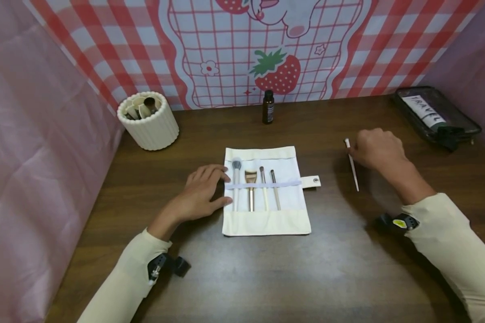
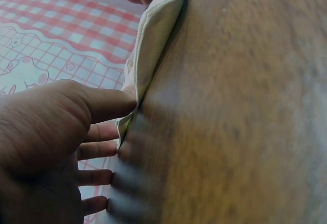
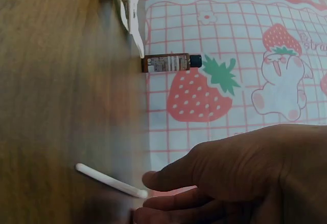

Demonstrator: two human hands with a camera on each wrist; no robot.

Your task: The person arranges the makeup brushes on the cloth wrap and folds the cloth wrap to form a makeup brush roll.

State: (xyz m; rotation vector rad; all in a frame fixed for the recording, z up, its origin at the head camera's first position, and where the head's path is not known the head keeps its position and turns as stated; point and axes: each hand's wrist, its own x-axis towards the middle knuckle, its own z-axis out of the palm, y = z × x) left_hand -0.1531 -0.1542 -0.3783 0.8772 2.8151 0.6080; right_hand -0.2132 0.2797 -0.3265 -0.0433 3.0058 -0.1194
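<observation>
A white fabric brush roll (image 1: 266,223) lies unrolled on the table, several makeup brushes (image 1: 251,190) tucked under its elastic band. Along its left edge rests my left hand (image 1: 198,190), fingers spread; the left wrist view shows the thumb (image 2: 115,104) touching the cloth border. Away to the right of the roll, my right hand (image 1: 377,148) pinches a slim pale makeup brush (image 1: 353,170) near its upper end. In the right wrist view that brush (image 3: 110,180) slants from the tabletop to between thumb and fingers, whose exact contact is partly hidden.
A white ribbed holder (image 1: 155,130) with brushes stands at the back left. Behind the roll is a small dark bottle (image 1: 268,107). A black pouch marked TRAVEL (image 1: 436,116) lies at the back right. The roll's snap tab (image 1: 311,181) sticks out rightward.
</observation>
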